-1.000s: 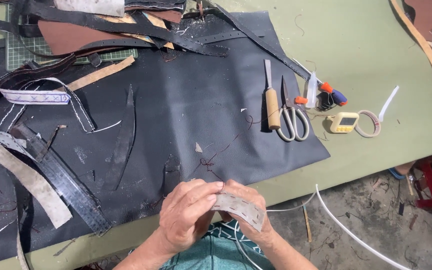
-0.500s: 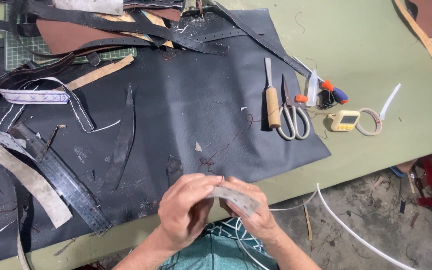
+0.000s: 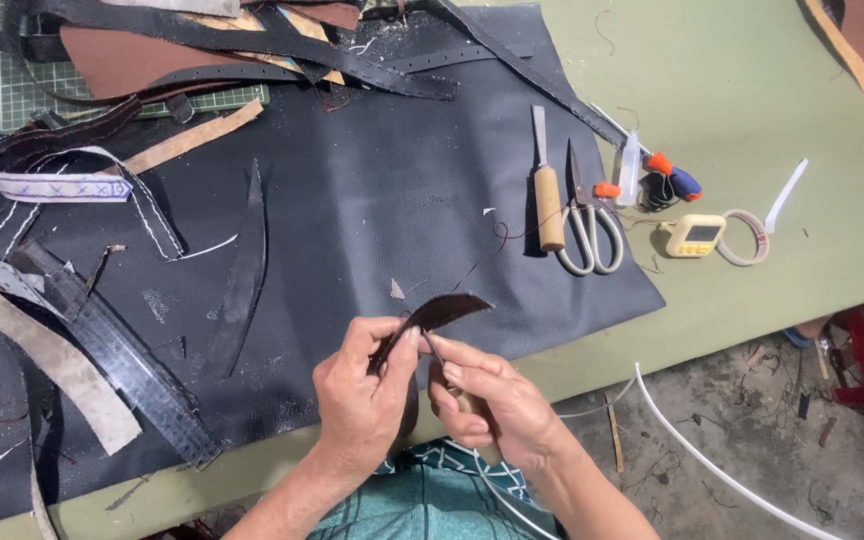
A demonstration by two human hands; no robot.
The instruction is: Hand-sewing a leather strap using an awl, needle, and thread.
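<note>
Right hand (image 3: pixel 487 400) hides leather strip (image 3: pixel 432 318) end

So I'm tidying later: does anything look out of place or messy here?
Yes. Leather strips and offcuts lie tangled over the black mat, and a white cord trails on the floor. The scissors and wooden-handled tool lie neatly side by side.

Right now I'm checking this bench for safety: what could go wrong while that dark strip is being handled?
The left hand and right hand pinch the dark leather strip at the table edge, so it could drop to the floor. The scissors and wooden-handled chisel lie bare nearby; a blind reach might meet an edge.
</note>
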